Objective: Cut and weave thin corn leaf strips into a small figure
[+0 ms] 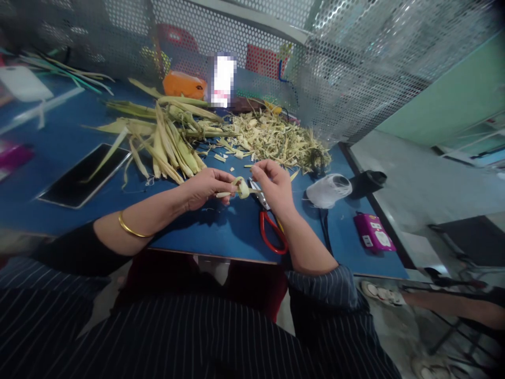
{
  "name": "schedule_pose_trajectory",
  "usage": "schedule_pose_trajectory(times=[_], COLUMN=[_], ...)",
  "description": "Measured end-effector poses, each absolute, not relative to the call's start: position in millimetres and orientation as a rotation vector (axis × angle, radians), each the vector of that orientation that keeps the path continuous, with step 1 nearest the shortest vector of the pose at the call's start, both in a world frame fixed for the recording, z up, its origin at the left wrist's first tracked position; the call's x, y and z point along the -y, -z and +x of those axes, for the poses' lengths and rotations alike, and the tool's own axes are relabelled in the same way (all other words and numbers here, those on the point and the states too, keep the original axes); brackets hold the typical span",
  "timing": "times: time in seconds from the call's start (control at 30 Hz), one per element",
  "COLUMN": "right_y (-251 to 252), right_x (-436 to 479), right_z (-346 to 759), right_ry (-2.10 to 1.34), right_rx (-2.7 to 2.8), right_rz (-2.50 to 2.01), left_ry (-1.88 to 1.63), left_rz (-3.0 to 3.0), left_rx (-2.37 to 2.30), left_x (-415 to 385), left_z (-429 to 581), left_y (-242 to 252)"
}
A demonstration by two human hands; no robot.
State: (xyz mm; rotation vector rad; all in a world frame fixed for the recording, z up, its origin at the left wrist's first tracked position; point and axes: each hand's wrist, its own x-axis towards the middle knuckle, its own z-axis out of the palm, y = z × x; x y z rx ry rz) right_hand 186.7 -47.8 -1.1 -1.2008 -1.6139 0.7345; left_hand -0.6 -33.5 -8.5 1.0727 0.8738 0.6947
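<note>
Near the table's front edge, my left hand pinches a small knotted piece of pale green husk. My right hand is just to its right, fingers curled together by the strip end that sticks out of the knot; what its fingertips hold is too small to make out. Red-handled scissors lie under and beside my right hand, blades pointing away. Behind my left hand lies a bundle of long dry husks. A heap of shredded husk scraps is spread behind my right hand.
On the blue table are a dark phone-like slab at left, an orange pack, a white thread spool, a black cylinder and a purple packet. A perforated metal screen stands behind. Another person's leg shows at right.
</note>
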Motion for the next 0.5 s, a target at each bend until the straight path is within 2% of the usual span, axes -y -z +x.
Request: schedule_pose_trajectory(times=[0.1,0.23,0.5], right_y=[-2.7,5.2,18.0], right_x=[53.1,54.5,51.1], right_z=[189.3,186.6,183.4], right_ry=[-0.331,-0.003,0.117], right_rx=[1.808,1.995,2.066], right_rz=[-1.15,-1.143,-1.201], left_ry=[-0.849,-0.919,-0.967], left_rz=[1.003,0.977,1.124], left_rx=[-0.914,-0.957,-0.975], left_x=[30.4,29.3,36.8], left_z=[0.6,2.5,9.6], left_y=[11.9,14.4,12.7])
